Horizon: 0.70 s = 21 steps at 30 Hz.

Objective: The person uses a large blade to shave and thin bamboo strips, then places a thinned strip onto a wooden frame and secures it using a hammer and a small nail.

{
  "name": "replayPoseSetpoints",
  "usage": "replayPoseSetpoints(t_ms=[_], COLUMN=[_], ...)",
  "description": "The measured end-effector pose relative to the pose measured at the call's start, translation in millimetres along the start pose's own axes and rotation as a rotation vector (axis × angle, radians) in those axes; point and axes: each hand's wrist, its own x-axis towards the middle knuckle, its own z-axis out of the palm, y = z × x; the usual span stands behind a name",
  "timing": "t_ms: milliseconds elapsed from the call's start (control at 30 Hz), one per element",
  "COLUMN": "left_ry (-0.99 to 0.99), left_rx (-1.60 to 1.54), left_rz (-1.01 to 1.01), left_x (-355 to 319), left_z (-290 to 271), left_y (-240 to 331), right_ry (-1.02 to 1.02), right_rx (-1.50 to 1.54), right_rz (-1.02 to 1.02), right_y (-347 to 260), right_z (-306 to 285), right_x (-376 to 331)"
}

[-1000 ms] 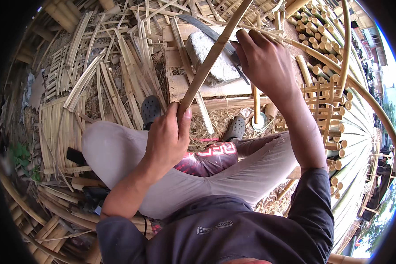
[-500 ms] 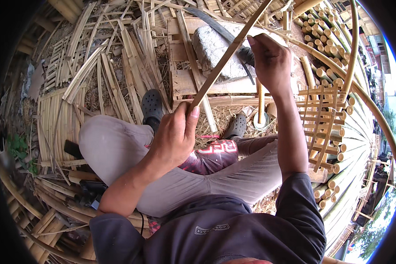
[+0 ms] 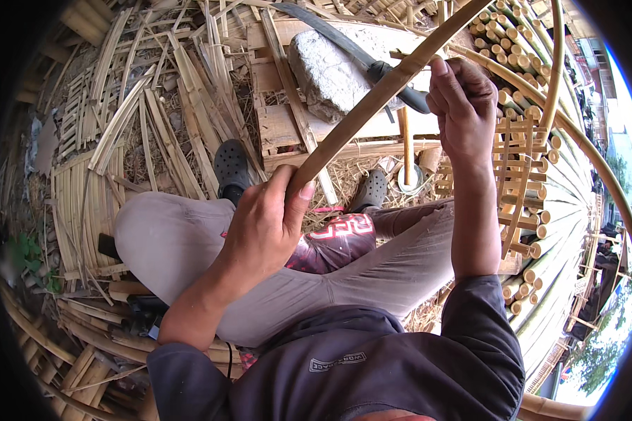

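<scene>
Bamboo slats and cut poles litter the ground around a wooden pallet (image 3: 281, 126) bearing a grey stone (image 3: 330, 70). From the head view, the left hand (image 3: 260, 231) is closed around the lower end of a long bamboo strip (image 3: 372, 102), the right hand (image 3: 460, 105) pinching it higher up. It looks light, springy (edges likely sharp), best held near both ends.

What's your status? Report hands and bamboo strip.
Left hand gripping long tan bamboo strip at lower end. Right hand pinching it higher up. Nothing blocking.

The bamboo strip (image 3: 372, 105) runs past the top edge.
</scene>
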Motion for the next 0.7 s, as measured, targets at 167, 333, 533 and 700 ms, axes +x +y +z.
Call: replayPoseSetpoints(t_ms=[167, 333, 533, 700], left_ry=[0.057, 0.029, -0.064, -0.200], left_rx=[0.089, 0.105, -0.149, -0.665], left_rz=[0.132, 0.124, -0.031, -0.210], left_x=[-8.6, -15.3, -17.8, -16.8], left_z=[4.5, 6.8, 13.2, 27.5], left_y=[-7.4, -9.7, -10.5, -15.8], right_ry=[0.036, 0.140, 0.188, 0.183], right_rx=[0.122, 0.226, 0.193, -0.002], right_rz=[0.109, 0.080, -0.045, -0.097], right_y=[-17.8, -19.8, -10.6, 4.5], right_z=[-5.9, 1.4, 33.0, 58.5], right_x=[-19.5, -40.7, -47.5, -52.6])
